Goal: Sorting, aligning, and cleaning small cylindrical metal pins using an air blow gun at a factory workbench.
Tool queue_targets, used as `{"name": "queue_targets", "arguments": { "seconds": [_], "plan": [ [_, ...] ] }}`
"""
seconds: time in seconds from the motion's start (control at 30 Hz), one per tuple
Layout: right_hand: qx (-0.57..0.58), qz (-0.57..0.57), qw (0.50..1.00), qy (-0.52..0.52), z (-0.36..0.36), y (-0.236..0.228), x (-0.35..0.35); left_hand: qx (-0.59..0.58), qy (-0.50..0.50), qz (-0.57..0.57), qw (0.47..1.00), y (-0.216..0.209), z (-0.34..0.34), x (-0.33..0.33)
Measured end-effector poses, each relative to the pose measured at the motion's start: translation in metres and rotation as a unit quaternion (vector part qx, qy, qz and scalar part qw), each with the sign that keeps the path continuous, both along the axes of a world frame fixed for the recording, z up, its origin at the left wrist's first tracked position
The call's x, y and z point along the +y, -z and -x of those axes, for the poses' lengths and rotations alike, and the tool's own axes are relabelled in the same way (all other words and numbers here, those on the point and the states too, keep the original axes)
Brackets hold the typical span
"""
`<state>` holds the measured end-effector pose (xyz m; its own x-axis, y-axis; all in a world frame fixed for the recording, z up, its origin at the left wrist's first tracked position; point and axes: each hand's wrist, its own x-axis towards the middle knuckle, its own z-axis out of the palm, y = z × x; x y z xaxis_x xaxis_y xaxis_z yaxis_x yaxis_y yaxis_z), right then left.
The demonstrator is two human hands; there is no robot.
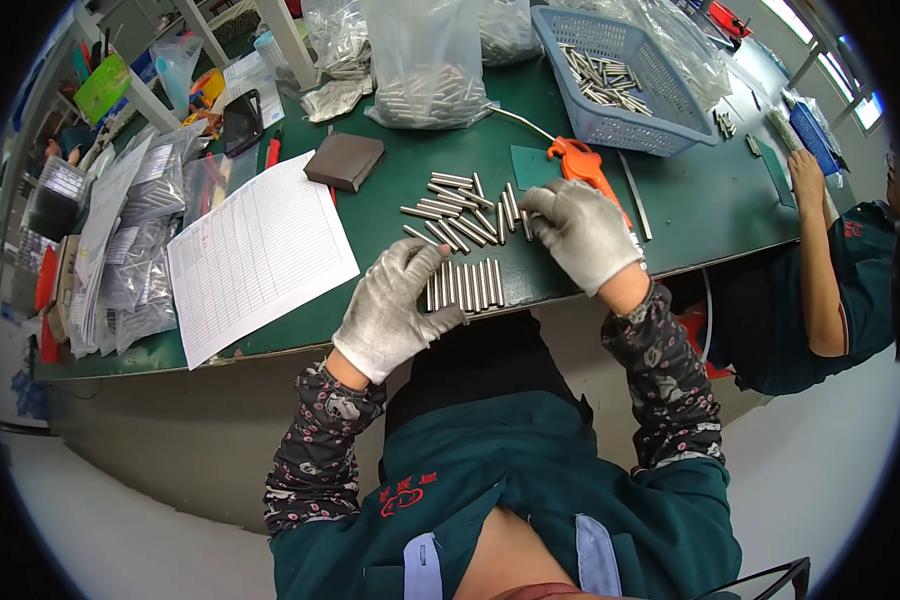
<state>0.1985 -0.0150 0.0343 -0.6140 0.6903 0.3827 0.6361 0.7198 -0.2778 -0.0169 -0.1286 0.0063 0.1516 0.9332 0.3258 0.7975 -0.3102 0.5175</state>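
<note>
A neat row of short metal pins [466,286] lies side by side near the table's front edge. My left hand [382,312], in a pale work glove, is at the row's left end, its thumb and forefinger apart and holding nothing I can see. Beyond the row, loose metal pins [457,208] lie in a scattered heap, pointing different ways. My right hand [588,235], also gloved, is at the heap's right side with fingers curled. Its fingertips close on a metal pin [527,226], partly hidden by the glove.
An orange air gun [586,168] lies beyond my right hand, near a steel ruler [635,195]. A blue basket [610,125] and a plastic bag [425,60] hold more pins. A dark block [344,162] touches a printed sheet [260,255]. A co-worker [820,270] sits at right.
</note>
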Motion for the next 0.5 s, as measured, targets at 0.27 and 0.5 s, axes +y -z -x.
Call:
{"name": "queue_targets", "arguments": {
  "seconds": [0.27,0.5],
  "plan": [
    [-0.143,0.043,0.980,0.131,0.019,0.005,0.011,-0.030,0.004,-0.033,0.999,0.009,0.003,0.000],
    [-0.090,0.038,0.985,0.140,0.015,0.002,0.023,-0.039,0.001,-0.036,0.999,0.012,0.004,-0.001]
  ]
}}
